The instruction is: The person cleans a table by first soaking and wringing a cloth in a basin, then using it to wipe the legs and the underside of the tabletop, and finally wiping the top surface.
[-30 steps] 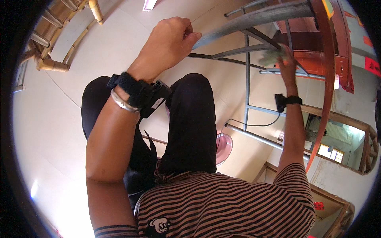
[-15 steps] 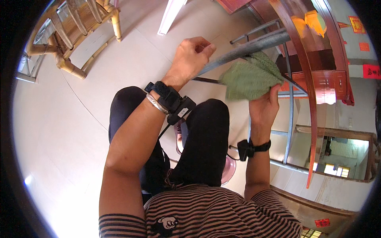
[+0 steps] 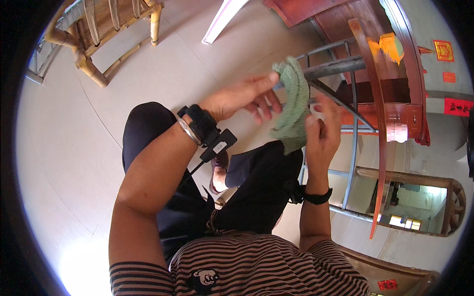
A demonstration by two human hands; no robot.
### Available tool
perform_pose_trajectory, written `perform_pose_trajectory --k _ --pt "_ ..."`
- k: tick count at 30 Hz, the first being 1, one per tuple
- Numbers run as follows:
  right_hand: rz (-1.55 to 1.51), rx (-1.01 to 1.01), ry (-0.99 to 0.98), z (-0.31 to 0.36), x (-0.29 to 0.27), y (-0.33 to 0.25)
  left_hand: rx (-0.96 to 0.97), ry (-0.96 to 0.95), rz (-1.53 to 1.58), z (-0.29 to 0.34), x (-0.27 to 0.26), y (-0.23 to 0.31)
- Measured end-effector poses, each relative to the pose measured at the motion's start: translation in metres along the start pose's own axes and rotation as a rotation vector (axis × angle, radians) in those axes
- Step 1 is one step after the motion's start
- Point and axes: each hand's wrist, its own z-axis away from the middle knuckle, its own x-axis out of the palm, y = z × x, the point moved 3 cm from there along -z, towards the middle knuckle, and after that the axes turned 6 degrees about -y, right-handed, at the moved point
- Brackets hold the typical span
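A green cloth (image 3: 291, 103) hangs folded in a narrow strip between my two hands. My left hand (image 3: 242, 98) is at its left side, fingers stretched apart, the thumb tip touching the cloth near its upper end. On the other side my right hand (image 3: 323, 130) has its thumb and curled fingers at the cloth's edge, closed on it; some of its fingers are blurred. Behind the cloth runs a thick grey metal tube (image 3: 340, 66), part of a metal frame (image 3: 351, 158) beside a brown board (image 3: 379, 123) seen edge-on.
A bamboo chair (image 3: 91, 54) stands at the upper left, and a white leg (image 3: 222, 22) rises near the top. Red-brown wooden furniture (image 3: 414, 116) fills the upper right. An orange thing (image 3: 391, 48) shows there. Further down at right hangs a wood-framed mirror (image 3: 419, 197). Pale tiles (image 3: 74, 163) cover the floor.
The cloth has left the grey tube and moved down-left, going from spread out to folded. My left hand has come off the tube to the cloth, its fingers spreading.
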Motion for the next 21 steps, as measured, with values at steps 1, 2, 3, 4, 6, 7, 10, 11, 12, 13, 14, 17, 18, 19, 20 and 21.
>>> perform_pose_trajectory --k 1,2,3,4,6,7,10,11,12,13,14,17,18,19,20,21 --pt "-0.088 0.169 0.086 0.003 -0.003 0.013 0.07 0.008 0.004 -0.002 0.0 0.002" --pt "-0.172 0.336 0.009 0.007 0.0 0.026 0.177 0.02 0.009 -0.002 0.0 0.004" --pt "-0.247 0.464 -0.119 0.01 0.003 0.038 0.173 0.009 -0.006 -0.004 0.001 0.003" --pt "-0.288 0.637 -0.181 0.017 0.006 0.05 0.206 0.002 -0.02 -0.005 0.003 0.002" --pt "-0.289 0.58 -0.197 0.02 0.003 0.06 0.252 0.057 -0.03 -0.007 0.003 0.001" --pt "-0.275 0.609 -0.221 0.022 0.003 0.064 0.263 0.118 -0.027 -0.008 0.001 0.0" --pt "-0.488 0.596 0.026 0.014 -0.013 0.067 0.159 0.584 -0.197 -0.003 -0.021 0.003" --pt "-0.597 0.57 0.113 0.01 -0.017 0.065 0.07 0.814 -0.279 0.001 -0.03 0.004" --pt "-0.652 0.615 0.142 0.006 -0.019 0.064 0.101 0.899 -0.291 0.003 -0.033 0.005" --pt "-0.597 0.613 0.088 0.001 -0.019 0.061 0.137 0.751 -0.258 0.0 -0.03 0.004" --pt "-0.536 0.602 0.085 -0.003 -0.018 0.058 0.144 0.62 -0.22 -0.002 -0.027 0.001" --pt "0.066 0.419 -0.009 -0.012 -0.01 0.045 0.056 0.244 -0.179 -0.006 -0.005 -0.015" --pt "0.334 0.307 -0.053 -0.014 -0.004 0.039 0.022 0.16 -0.162 -0.007 0.003 -0.02" --pt "0.409 0.196 -0.019 -0.014 0.0 0.034 0.019 0.054 -0.14 -0.009 0.01 -0.023" --pt "0.484 0.065 0.019 -0.014 0.004 0.03 0.01 0.065 -0.196 -0.009 0.013 -0.025" --pt "0.558 -0.069 0.057 -0.014 0.007 0.025 0.008 0.1 -0.197 -0.01 0.013 -0.026"
